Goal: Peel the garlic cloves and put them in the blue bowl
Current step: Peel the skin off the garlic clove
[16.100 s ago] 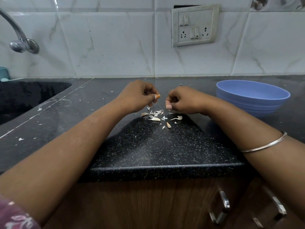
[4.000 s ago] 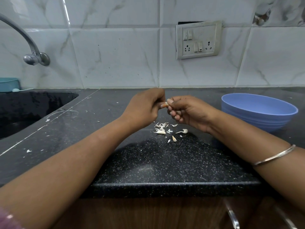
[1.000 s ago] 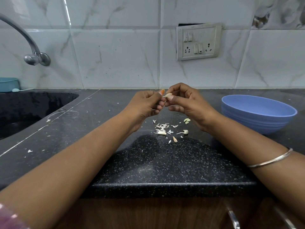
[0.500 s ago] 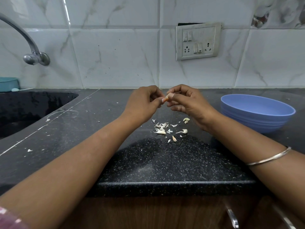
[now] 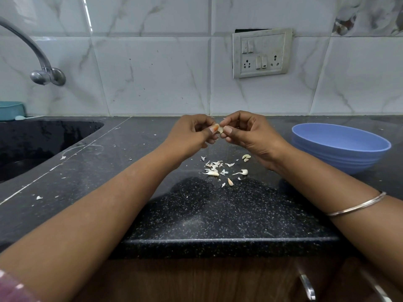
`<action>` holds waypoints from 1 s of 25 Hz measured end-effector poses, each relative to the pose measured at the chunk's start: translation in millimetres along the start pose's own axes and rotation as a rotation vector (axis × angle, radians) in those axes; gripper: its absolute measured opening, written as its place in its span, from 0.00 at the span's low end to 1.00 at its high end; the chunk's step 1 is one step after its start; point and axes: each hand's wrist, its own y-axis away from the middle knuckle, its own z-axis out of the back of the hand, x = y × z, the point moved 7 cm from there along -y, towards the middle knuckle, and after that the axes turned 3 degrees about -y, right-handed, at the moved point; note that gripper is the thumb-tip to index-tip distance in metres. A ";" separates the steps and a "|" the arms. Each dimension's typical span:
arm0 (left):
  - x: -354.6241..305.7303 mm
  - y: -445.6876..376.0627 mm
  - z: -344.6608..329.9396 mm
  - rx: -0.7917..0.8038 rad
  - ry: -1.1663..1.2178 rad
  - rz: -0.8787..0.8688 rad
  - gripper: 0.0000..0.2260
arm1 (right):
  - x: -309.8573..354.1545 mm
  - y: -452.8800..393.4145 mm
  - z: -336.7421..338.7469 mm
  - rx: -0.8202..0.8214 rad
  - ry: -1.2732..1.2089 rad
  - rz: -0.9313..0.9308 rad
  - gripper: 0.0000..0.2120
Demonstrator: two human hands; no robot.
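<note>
Above the middle of the black counter [image 5: 218,214], I see both hands raised and meeting fingertip to fingertip. The left hand [image 5: 192,132] has its fingers curled, thumb pressed against a small pale garlic clove [image 5: 220,128]; the right hand [image 5: 250,134] pinches the same clove from the other side between thumb and forefinger. So the clove hangs clear of the counter, held between the two hands. From my feed it is too small to say how much skin is left on it.

Directly under the hands lies a scatter of papery peel scraps [image 5: 214,165], with a few loose cloves [image 5: 245,172] among them and just beside the right wrist. The blue bowl [image 5: 340,147] sits on the counter to the right of the right hand, near it but not touching; I can see only its inner wall and rim, not the bottom. A thin metal bangle [image 5: 357,207] circles the right forearm.

Further out, a dark sink [image 5: 32,144] is sunk into the counter at the left, with a curved tap [image 5: 32,59] above it and a teal container [image 5: 11,110] at the back corner. A switch and socket plate [image 5: 261,53] is on the marbled wall tiles behind the hands. Metal cabinet handles [image 5: 307,286] show below the counter edge.
</note>
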 end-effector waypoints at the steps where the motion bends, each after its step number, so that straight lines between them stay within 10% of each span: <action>1: 0.3 -0.4 -0.3 0.003 -0.011 0.002 0.05 | -0.2 0.2 -0.4 0.000 0.000 -0.003 0.05; 16: 6.1 -5.5 18.6 -0.174 -0.060 0.040 0.03 | -2.3 2.8 -7.0 0.032 0.004 -0.055 0.08; 25: 12.8 -1.8 0.0 0.037 -0.259 0.054 0.11 | -4.8 1.6 2.7 -0.047 0.046 -0.069 0.06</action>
